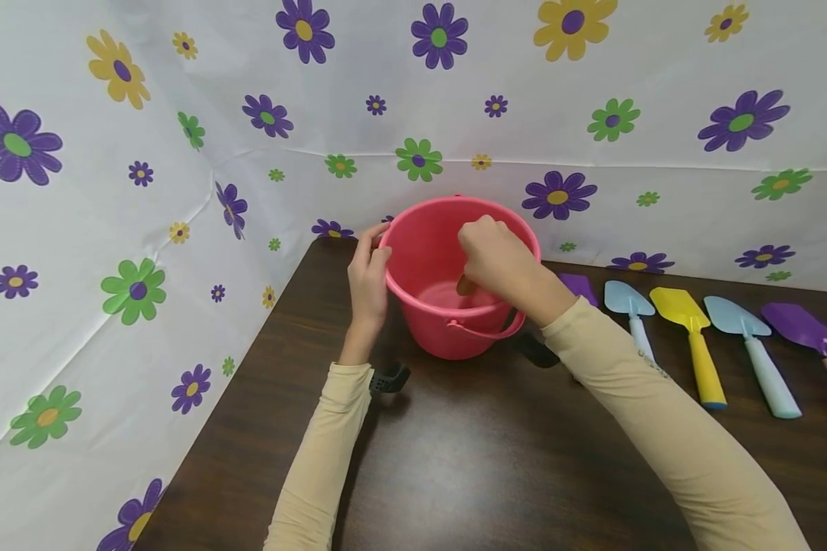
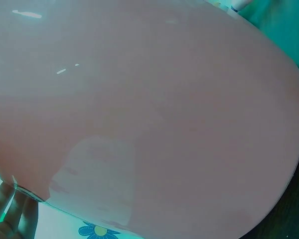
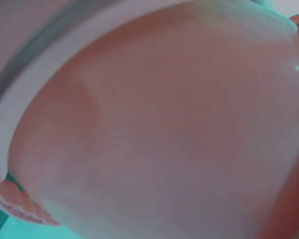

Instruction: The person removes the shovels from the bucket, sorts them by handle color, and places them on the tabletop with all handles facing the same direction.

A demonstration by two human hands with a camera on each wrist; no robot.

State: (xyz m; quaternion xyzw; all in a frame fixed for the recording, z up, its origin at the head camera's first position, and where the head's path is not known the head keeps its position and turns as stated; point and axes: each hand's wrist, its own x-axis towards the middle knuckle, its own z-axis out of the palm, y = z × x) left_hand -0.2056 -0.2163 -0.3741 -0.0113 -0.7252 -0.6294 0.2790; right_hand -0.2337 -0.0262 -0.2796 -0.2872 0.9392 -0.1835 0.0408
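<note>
A pink bucket stands upright on the dark wooden table, its pink carrying handle hanging down the near side. My left hand grips the bucket's left rim, the thumb over the edge and the fingers along the outside. Its fingers show at the bucket wall in the left wrist view. Inside the bucket's mouth, my right hand is curled round a brown, handle-like thing that points down toward the bottom. The lower end is hidden, and I cannot tell its kind.
To the right lies a row of trowels: a partly covered purple one, a light blue one, a yellow one, another light blue one and a purple one with a pink handle. A flowered white sheet hangs behind the table.
</note>
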